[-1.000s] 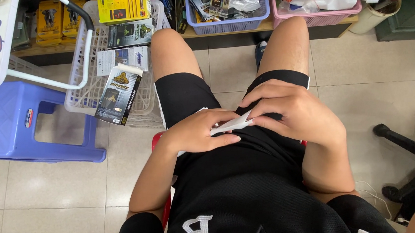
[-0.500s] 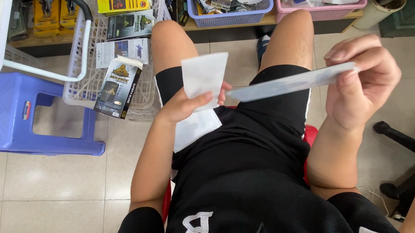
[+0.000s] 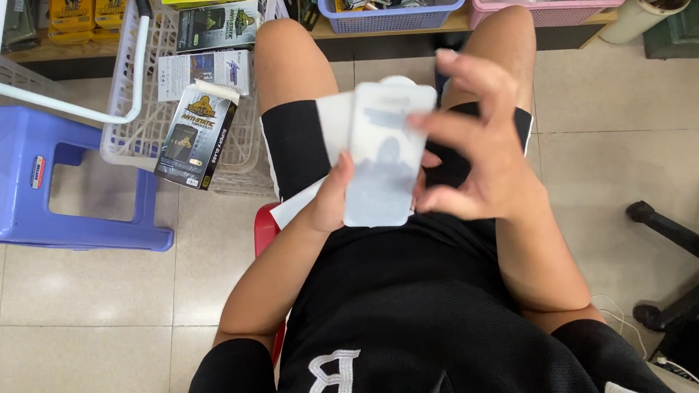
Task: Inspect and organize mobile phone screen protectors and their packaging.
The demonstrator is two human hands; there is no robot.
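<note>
Beige tiled floor (image 3: pixel 69 327); blue stool (image 3: pixel 49 183) left.

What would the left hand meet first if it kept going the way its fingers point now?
The left hand points away from the body, already on the translucent sheet. Beyond it, probably the blue basket, though depth is unclear.
</note>
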